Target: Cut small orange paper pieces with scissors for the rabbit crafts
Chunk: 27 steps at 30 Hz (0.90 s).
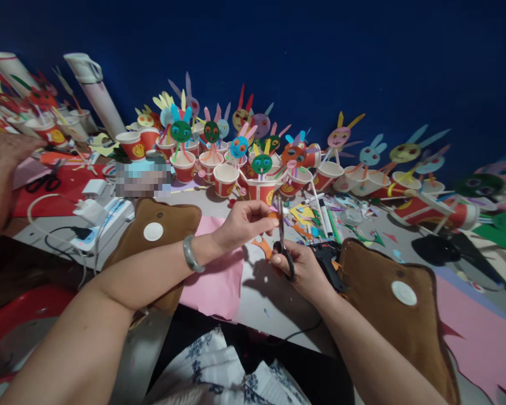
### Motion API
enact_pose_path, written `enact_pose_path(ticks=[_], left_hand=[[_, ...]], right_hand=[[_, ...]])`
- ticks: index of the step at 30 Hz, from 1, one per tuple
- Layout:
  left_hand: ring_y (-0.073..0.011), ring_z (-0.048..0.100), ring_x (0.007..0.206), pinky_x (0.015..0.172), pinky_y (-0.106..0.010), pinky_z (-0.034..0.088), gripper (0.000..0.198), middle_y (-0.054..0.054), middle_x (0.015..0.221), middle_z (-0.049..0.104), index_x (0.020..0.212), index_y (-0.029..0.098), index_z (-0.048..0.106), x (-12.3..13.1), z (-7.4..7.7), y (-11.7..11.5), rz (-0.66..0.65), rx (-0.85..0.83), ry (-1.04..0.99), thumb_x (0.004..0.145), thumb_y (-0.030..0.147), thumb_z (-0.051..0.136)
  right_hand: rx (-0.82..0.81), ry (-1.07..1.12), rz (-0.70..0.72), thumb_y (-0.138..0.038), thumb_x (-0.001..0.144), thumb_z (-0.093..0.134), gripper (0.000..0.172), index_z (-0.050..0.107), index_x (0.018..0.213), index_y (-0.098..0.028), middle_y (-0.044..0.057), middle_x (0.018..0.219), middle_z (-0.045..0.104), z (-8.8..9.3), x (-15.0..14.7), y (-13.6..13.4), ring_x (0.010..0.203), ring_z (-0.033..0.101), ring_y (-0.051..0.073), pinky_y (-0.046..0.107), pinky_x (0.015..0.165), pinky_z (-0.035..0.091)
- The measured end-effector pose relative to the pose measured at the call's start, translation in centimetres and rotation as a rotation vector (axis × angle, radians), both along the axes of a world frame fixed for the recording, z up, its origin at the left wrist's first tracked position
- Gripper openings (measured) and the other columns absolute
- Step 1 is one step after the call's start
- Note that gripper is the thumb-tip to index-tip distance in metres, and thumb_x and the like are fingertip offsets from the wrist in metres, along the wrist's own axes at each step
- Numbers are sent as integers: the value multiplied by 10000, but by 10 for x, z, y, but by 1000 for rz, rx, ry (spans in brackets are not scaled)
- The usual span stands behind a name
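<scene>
My right hand (299,267) has its fingers through the handles of a pair of scissors (282,233), whose blades point up and away from me. Close to the blades, my left hand (251,222) is closed in a pinch. A bit of orange shows at its fingertips, but whether the fingers hold it I cannot make out. Below the hands an orange paper scrap (262,246) lies on the table. Just beyond them stands a red and white paper cup (259,192) bearing a green paper rabbit face (262,163). A black glue gun (329,261) rests beside my right hand.
Several cups with paper rabbit faces line the blue wall. Paper scraps and markers (325,216) lie right of centre. Brown cushions (162,211) (379,281) flank my arms, with pink paper (215,281) between. Left are a power strip (103,225) and another person's arm (0,180).
</scene>
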<state>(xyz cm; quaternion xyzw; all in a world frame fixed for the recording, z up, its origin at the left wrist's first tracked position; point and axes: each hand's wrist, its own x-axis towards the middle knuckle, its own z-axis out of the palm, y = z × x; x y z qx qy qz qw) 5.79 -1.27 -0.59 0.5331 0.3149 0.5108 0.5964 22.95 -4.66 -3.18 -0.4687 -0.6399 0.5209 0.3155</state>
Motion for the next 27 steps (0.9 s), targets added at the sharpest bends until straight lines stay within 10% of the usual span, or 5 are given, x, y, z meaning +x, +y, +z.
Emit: enact_pose_path(ticks=[27], left_hand=[[-74,545,540,552,-207,441,134,3,565,592,631,132,569,-2,6,-1,30,40,21,720,193,648]], right_hand=[[-15,-4,0,-619,666,714,496,499,572,-182,-40,477,477,0,0,-1,460,373,89,238,453,273]])
